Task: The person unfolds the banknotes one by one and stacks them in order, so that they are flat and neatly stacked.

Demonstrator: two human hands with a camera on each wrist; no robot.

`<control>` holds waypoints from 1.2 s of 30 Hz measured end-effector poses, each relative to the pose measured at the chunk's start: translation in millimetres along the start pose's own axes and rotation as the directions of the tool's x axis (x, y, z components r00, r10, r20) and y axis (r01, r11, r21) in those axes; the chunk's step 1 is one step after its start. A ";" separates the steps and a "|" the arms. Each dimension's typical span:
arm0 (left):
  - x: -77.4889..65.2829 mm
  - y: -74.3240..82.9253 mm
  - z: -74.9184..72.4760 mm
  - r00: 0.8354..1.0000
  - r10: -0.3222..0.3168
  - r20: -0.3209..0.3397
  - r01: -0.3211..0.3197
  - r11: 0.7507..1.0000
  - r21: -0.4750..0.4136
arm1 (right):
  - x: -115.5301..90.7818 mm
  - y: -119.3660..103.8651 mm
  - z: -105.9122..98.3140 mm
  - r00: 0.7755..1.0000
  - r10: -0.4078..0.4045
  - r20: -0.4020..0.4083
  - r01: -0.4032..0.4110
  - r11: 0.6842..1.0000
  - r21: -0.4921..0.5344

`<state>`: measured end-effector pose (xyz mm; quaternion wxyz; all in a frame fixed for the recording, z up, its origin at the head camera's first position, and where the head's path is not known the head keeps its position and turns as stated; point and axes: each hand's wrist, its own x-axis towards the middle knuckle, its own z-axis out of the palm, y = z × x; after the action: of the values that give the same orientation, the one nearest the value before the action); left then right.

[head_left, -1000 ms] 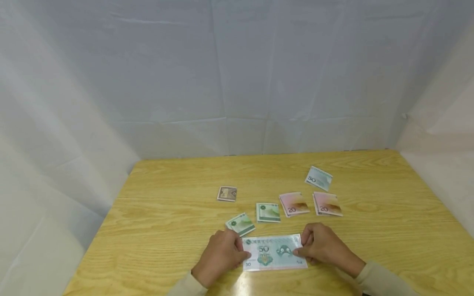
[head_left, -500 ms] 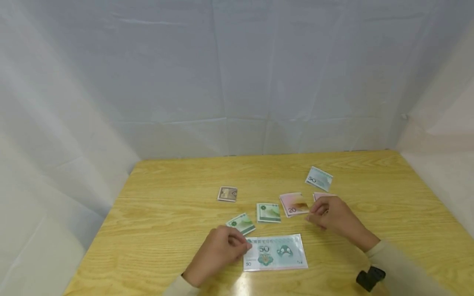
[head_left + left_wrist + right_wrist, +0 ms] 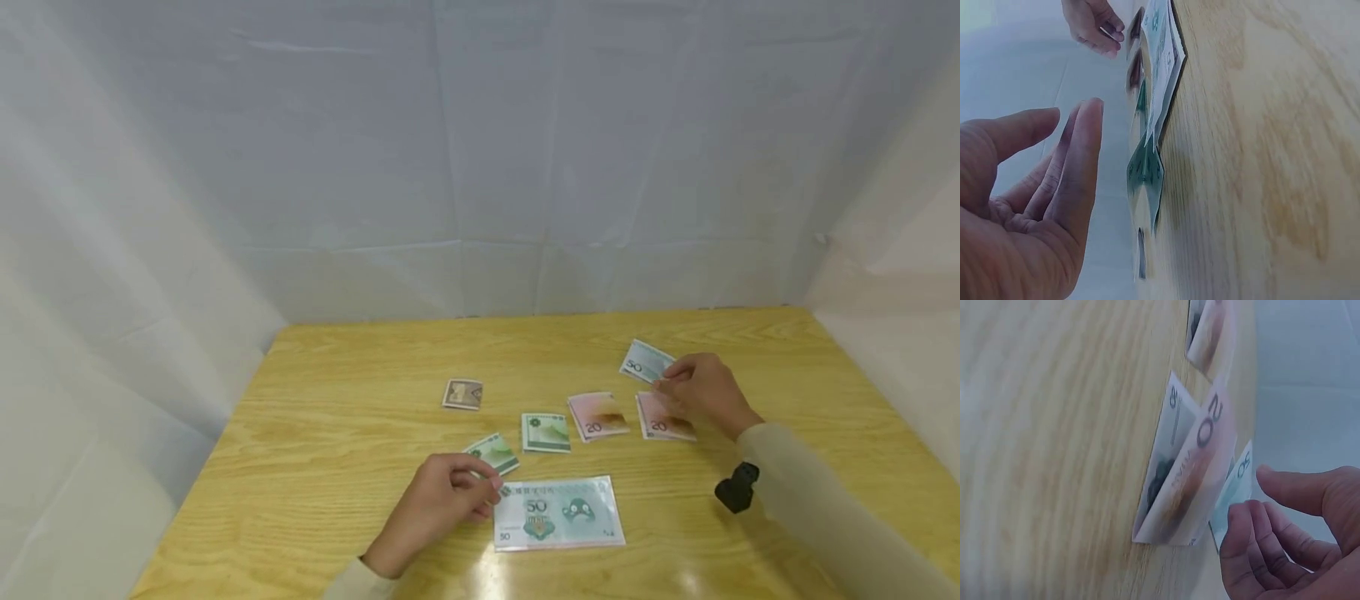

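1. The unfolded 50 note [image 3: 558, 512] lies flat on the wooden table [image 3: 337, 467], face up, its long edge toward the person; every place below is told from it.
2. The left hand [image 3: 435, 504] is at its left end, fingers overlapping its far left corner in the head view. The thumb stands apart from the bent fingers with nothing pinched; whether a fingertip touches the paper I cannot tell.
3. The right hand [image 3: 708, 393] is well beyond it to the right, beside the folded 50 note [image 3: 645, 360]. A gap shows between thumb and fingers in the right wrist view, nothing gripped; contact with that note is unclear.
4. Just beyond its left end lies the tilted green note [image 3: 498, 451], folded, partly covered by the left hand.
5. Beyond its middle lies the second green note [image 3: 546, 432], also folded.
6. Beyond its right end are two folded pink 20 notes: the inner pink note [image 3: 597, 414] and the outer pink note [image 3: 660, 417]. The outer one's leaves gape, partly blocking the folded 50 note in the right wrist view; the right hand covers its far corner.
7. Farther off, beyond its left end, lies the small brown note [image 3: 462, 393].
8. Pale sheeting [image 3: 487, 150] hangs behind everything.
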<state>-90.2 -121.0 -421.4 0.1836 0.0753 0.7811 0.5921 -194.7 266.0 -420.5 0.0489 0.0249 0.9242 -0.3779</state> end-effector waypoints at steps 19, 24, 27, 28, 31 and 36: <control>-2.4 -2.5 -2.8 0.999 -0.031 0.019 0.033 0.997 -0.069 | 34.2 15.8 1.9 0.990 0.131 -0.048 -0.134 0.989 -0.058; -3.7 -2.8 -1.8 0.999 -0.034 0.025 0.036 0.996 -0.083 | 37.1 14.1 4.2 0.990 0.128 -0.054 -0.131 0.990 -0.054; -3.8 -2.9 -1.5 0.999 -0.035 0.032 0.038 0.995 -0.093 | 38.0 11.9 4.5 0.990 0.140 -0.030 -0.142 0.988 -0.056; -3.7 -3.1 -1.5 0.999 -0.036 0.034 0.039 0.995 -0.095 | 38.7 11.3 4.5 0.989 0.144 -0.020 -0.145 0.988 -0.061; -3.8 -3.1 -1.6 0.999 -0.034 0.039 0.038 0.994 -0.103 | 40.4 9.2 4.5 0.987 0.161 0.015 -0.159 0.985 -0.066; -4.8 -3.1 -2.0 0.998 -0.032 0.046 0.037 0.994 -0.107 | 43.7 8.5 6.7 0.984 0.167 0.057 -0.163 0.985 -0.064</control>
<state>-86.3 -125.3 -423.0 0.2147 0.0648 0.7450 0.6282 -236.9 267.8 -435.9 0.1093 0.0882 0.9277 -0.3459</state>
